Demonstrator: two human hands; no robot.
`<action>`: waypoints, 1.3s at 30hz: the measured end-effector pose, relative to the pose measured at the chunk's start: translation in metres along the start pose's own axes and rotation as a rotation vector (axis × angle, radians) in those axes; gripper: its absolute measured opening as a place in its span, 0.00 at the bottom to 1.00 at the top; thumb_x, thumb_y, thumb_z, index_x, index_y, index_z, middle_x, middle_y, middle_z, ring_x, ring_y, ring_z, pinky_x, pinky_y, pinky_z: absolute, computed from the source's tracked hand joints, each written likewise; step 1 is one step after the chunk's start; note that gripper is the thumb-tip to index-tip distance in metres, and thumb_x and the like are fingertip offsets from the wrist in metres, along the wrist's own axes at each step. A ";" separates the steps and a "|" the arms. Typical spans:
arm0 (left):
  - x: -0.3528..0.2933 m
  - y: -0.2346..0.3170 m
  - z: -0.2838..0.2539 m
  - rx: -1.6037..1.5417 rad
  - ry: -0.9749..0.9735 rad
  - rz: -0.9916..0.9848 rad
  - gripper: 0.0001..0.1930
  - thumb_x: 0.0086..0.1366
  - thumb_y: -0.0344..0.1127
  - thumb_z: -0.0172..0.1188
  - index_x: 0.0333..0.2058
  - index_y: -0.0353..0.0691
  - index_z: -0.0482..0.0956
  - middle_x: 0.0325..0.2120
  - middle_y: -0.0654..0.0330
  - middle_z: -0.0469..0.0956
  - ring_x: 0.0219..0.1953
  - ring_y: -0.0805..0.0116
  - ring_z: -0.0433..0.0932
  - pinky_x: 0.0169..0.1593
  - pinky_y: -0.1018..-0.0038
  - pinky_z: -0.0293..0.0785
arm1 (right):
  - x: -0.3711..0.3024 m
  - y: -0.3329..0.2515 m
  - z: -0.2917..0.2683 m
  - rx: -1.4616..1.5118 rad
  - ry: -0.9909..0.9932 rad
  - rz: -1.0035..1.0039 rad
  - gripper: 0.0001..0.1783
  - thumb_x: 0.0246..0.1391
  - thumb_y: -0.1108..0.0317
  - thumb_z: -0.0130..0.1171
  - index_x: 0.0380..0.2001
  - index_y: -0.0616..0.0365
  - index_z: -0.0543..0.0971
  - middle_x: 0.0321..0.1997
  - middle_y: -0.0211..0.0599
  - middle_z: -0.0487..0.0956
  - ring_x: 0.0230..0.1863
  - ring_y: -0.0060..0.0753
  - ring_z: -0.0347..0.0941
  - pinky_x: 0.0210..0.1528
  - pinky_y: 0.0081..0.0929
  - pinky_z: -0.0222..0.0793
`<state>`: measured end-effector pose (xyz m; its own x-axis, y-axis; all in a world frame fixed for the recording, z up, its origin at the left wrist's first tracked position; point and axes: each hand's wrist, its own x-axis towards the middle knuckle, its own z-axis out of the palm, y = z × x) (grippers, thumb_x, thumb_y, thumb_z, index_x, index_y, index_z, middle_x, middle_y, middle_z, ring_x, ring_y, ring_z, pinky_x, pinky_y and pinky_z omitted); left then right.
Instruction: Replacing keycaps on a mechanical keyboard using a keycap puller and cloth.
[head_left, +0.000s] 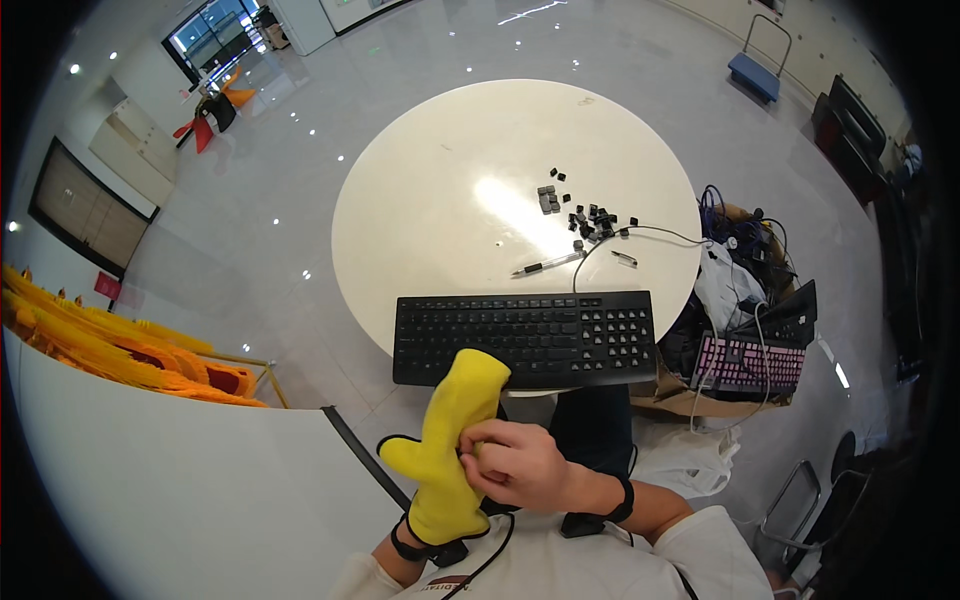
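A yellow mitten (462,400) covers my left hand (445,480), with the thumb sticking out to the left and the finger part stretched forward. Its tip reaches over the front edge of a black keyboard (487,330). My right hand (522,464) is closed, fingertips pinched at the mitten's right side near the palm; what lies between them is partly hidden. At the keyboard's right end, keycaps are off the number pad (615,335), leaving light switch stems showing.
Loose black keycaps (597,220) lie on the round white table (420,180). Nearby are a pen (547,264), its cap (624,258) and the keyboard's cable (655,230). A cardboard box (660,395) at right holds cables and a pink keyboard (750,365). A white surface (200,480) stands at left.
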<state>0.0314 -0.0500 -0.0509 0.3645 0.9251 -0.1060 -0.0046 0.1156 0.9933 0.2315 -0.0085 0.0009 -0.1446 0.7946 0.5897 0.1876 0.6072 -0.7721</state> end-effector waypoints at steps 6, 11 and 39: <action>0.003 0.003 -0.011 0.025 -0.005 0.043 0.25 0.80 0.29 0.63 0.72 0.39 0.72 0.62 0.55 0.80 0.59 0.57 0.83 0.64 0.60 0.79 | -0.016 -0.003 0.011 0.140 -0.194 -0.056 0.18 0.60 0.80 0.76 0.25 0.58 0.75 0.44 0.41 0.87 0.29 0.39 0.83 0.30 0.33 0.80; 0.004 0.002 -0.012 0.048 -0.003 0.061 0.25 0.79 0.30 0.63 0.71 0.40 0.73 0.61 0.56 0.81 0.59 0.57 0.84 0.63 0.60 0.78 | -0.013 -0.006 0.014 0.132 -0.150 -0.056 0.17 0.59 0.81 0.76 0.25 0.59 0.75 0.44 0.42 0.87 0.30 0.38 0.84 0.29 0.32 0.79; 0.010 0.002 0.011 0.212 0.065 0.179 0.23 0.72 0.33 0.68 0.64 0.48 0.79 0.57 0.61 0.84 0.55 0.59 0.85 0.56 0.59 0.75 | -0.013 0.016 0.001 0.215 0.024 0.085 0.14 0.56 0.84 0.78 0.46 0.65 0.93 0.44 0.42 0.90 0.32 0.25 0.84 0.31 0.20 0.79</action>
<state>0.0446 -0.0448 -0.0498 0.3149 0.9461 0.0758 0.1335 -0.1232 0.9834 0.2352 -0.0096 -0.0195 -0.1130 0.8444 0.5236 -0.0134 0.5257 -0.8506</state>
